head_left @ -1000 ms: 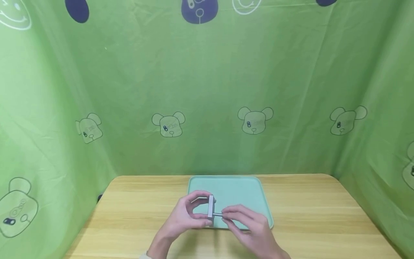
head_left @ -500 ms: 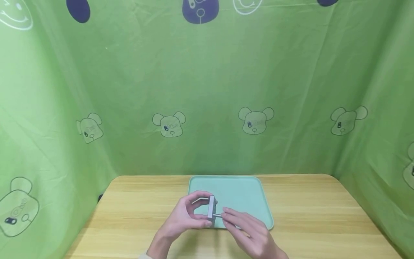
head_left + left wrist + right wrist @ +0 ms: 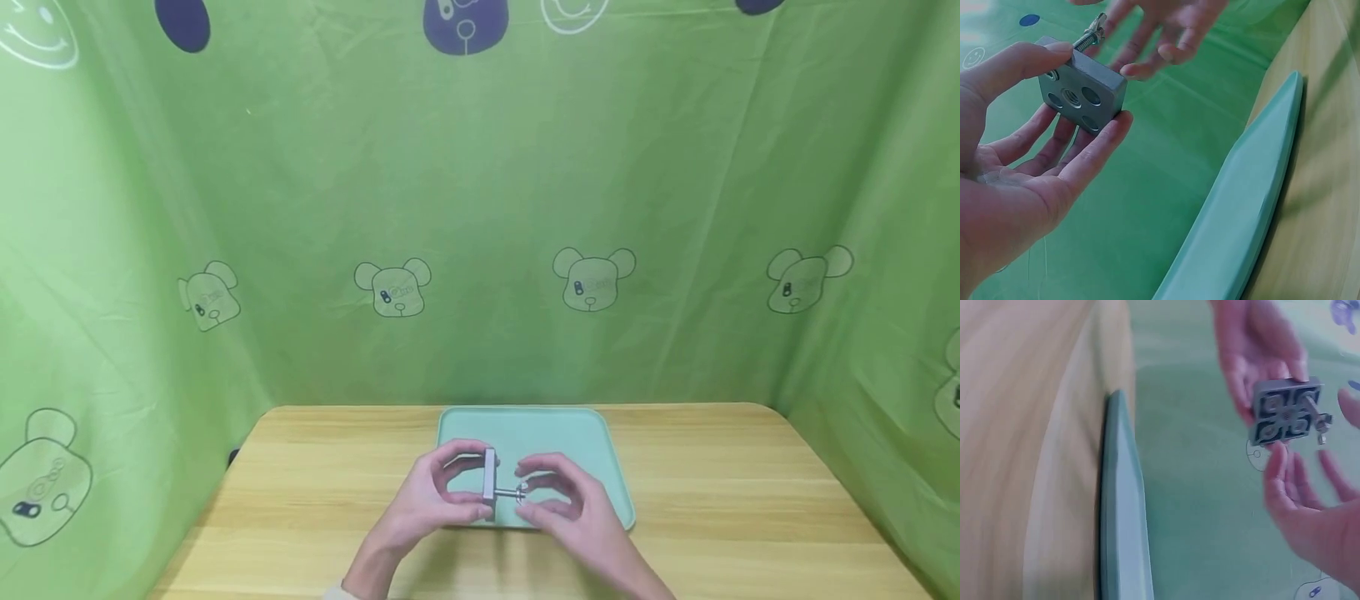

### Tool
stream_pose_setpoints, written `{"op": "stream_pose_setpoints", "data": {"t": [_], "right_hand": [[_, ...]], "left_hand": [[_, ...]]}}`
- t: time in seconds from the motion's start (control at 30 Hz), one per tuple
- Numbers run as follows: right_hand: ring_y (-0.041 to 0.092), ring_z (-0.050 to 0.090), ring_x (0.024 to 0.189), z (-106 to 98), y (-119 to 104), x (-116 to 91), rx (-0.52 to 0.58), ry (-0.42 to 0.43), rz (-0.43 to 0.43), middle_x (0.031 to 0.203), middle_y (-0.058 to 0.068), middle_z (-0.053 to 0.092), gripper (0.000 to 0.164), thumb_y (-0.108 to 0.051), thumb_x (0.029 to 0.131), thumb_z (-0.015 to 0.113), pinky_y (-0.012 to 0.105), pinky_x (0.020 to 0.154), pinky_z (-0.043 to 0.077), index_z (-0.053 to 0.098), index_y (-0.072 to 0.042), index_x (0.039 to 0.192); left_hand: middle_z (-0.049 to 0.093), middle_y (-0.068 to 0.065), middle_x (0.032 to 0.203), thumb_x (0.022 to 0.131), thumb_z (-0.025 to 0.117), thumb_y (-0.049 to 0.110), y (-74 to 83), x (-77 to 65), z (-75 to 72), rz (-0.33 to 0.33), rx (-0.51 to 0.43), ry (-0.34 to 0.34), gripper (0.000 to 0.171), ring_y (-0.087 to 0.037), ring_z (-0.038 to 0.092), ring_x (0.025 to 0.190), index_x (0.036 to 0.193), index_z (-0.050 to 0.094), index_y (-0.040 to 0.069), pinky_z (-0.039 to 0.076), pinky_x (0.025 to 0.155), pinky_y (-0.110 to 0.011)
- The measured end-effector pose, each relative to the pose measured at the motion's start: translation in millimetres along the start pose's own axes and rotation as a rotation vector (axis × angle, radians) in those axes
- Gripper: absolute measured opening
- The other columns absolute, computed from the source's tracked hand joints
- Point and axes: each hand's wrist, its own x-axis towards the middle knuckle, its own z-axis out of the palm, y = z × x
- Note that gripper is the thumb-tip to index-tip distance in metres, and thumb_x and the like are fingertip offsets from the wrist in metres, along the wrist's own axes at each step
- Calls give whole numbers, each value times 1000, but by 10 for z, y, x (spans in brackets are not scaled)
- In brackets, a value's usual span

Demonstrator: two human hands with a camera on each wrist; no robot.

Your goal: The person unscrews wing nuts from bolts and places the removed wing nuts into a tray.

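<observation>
My left hand [image 3: 429, 497] grips a small grey metal block [image 3: 1100, 80] by its edges, thumb on one side and fingertips on the opposite one. Several round holes show in the block's face, at least one of them threaded. A silvery wing screw [image 3: 1089, 39] sticks out of the block's far side, toward my right hand [image 3: 583, 510]. In the head view its winged end lies among the right fingers. Both wrist views show those fingers spread and apart from the screw, with a gap around its wings.
A pale green tray [image 3: 551, 433] lies on the wooden table [image 3: 337, 458] beneath and behind the hands. Green cloth [image 3: 480, 350] with bear-face prints hangs behind the table and on both sides.
My right fingers, earlier pinching the wing screw's end and rolling along it, have spread apart and let it go, baring the wings. My left hand keeps the block almost still.
</observation>
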Motion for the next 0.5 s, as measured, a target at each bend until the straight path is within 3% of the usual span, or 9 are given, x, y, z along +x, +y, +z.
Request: {"op": "stream_pose_setpoints", "data": {"t": [0.1, 0.2, 0.33, 0.5], "right_hand": [[32, 69, 105, -37, -39, 9, 177, -8, 264, 120, 21, 65, 33, -13, 98, 69, 47, 87, 65, 62, 0, 127], [30, 70, 103, -86, -62, 23, 313, -45, 421, 116, 16, 68, 31, -16, 101, 64, 46, 91, 63, 62, 3, 125], [21, 70, 98, -136, -66, 29, 429, -105, 499, 108, 9, 71, 23, -14, 101, 63, 37, 92, 62, 66, 0, 119], [15, 69, 92, -153, -54, 14, 473, -139, 510, 101, 6, 72, 17, -10, 98, 65, 27, 85, 62, 69, -3, 113]], "left_hand": [[52, -23, 140, 76, 80, -8, 1, -1, 15, -6, 30, 8, 66, -37, 53, 133, 137, 55, -2, 57, 101, -50], [52, -21, 141, 75, 80, -6, 0, 1, 32, -11, 55, 11, 67, -38, 52, 133, 137, 55, -1, 58, 101, -50], [51, -22, 141, 75, 80, -6, -9, 7, 50, -15, 76, 6, 66, -42, 51, 133, 136, 56, 0, 59, 99, -50], [49, -24, 142, 75, 81, -6, -20, 9, 64, -14, 95, -6, 66, -46, 49, 134, 136, 56, 1, 60, 98, -49]]}}
